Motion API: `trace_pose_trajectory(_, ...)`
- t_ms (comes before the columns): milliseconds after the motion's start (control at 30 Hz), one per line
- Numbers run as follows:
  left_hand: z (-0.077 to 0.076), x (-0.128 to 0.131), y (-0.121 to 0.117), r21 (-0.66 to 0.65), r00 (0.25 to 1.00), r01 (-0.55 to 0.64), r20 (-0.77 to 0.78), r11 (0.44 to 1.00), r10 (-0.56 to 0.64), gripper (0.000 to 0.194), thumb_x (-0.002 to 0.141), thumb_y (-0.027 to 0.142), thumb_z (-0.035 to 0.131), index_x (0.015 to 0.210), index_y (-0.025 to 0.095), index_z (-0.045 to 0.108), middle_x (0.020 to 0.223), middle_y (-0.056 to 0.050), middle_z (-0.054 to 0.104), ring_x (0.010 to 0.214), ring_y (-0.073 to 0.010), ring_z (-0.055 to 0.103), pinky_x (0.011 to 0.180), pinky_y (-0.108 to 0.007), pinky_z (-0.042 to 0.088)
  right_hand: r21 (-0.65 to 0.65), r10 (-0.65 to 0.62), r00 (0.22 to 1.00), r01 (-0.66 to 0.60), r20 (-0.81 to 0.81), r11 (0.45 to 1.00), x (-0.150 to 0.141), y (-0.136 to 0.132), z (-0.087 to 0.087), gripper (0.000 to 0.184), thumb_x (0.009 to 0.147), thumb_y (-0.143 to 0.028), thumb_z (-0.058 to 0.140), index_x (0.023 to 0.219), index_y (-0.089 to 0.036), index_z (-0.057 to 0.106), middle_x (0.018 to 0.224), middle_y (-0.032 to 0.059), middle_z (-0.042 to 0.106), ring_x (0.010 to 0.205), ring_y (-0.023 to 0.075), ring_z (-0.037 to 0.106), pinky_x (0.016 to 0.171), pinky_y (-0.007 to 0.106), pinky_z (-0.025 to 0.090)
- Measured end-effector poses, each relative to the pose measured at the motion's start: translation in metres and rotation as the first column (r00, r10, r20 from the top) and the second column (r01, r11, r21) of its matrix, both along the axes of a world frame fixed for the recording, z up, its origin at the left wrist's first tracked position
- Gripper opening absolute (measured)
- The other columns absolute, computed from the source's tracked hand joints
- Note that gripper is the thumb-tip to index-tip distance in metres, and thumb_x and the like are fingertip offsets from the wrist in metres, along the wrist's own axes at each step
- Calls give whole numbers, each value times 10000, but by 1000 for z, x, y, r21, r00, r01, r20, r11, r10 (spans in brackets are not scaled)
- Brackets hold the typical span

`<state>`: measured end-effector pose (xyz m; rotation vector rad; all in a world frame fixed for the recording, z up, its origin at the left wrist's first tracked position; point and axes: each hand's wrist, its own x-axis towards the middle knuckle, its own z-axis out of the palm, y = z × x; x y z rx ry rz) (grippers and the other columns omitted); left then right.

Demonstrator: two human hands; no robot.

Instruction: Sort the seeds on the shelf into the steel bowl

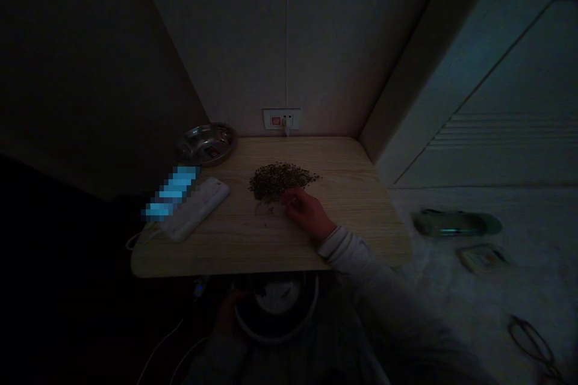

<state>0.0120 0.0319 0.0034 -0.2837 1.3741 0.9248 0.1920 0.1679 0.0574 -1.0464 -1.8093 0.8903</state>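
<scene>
On the wooden tabletop (217,258) lies a spread heap of small dark seed-like grains (280,179). My right hand (309,213) is at the near edge of the heap, fingers closed on a see-through plastic piece (267,208). Its exact shape is hard to make out in the dim light. Below the table's front edge, my left hand (232,307) grips the left side of a round bin (276,337) with a pale rim. Something whitish shows inside the bin. The left fingers are partly lost in shadow.
A shiny metal bowl (208,143) stands at the table's back left. Near it are a lit phone (174,192), blurred out, and a white power strip (196,209) with a cable. A wall socket (281,119) holds a plug. A green bottle (456,224) lies at the right.
</scene>
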Motion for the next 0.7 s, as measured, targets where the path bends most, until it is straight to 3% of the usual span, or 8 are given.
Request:
trace_pose_trajectory(100,2,-1,1,-10,999,-15,-41,1000,15,219,590,58,480,427,182,559,393,-30,571,639,-251,620,678,-392,463,20,-6,997,4,81,1000,0,-1,-1,191,680,-118,461,859,-164,508,771,14,570,663,111,525,617,225,410)
trace_pose_trajectory(233,10,-1,3,-54,983,-20,-186,998,9,333,621,9,450,332,165,512,347,-23,540,444,-185,569,660,-348,451,50,3,987,-11,158,999,-1,-1,-4,169,677,-124,470,834,-163,521,725,5,567,638,109,516,599,218,395)
trace_pose_trajectory(467,31,8,8,-67,991,18,-135,998,-27,458,728,69,398,292,148,513,329,-45,529,327,-133,473,532,-295,448,49,-8,979,-2,204,999,-2,-5,-4,164,673,-116,471,812,-163,543,726,8,573,639,109,508,604,213,389)
trace_pose_trajectory(700,15,-1,1,-18,976,26,-214,1000,-29,387,665,27,440,312,171,506,330,-20,533,353,-137,499,546,-291,459,54,-7,978,-5,209,999,-2,-12,-2,168,673,-109,464,811,-159,545,744,16,575,653,113,515,622,220,397)
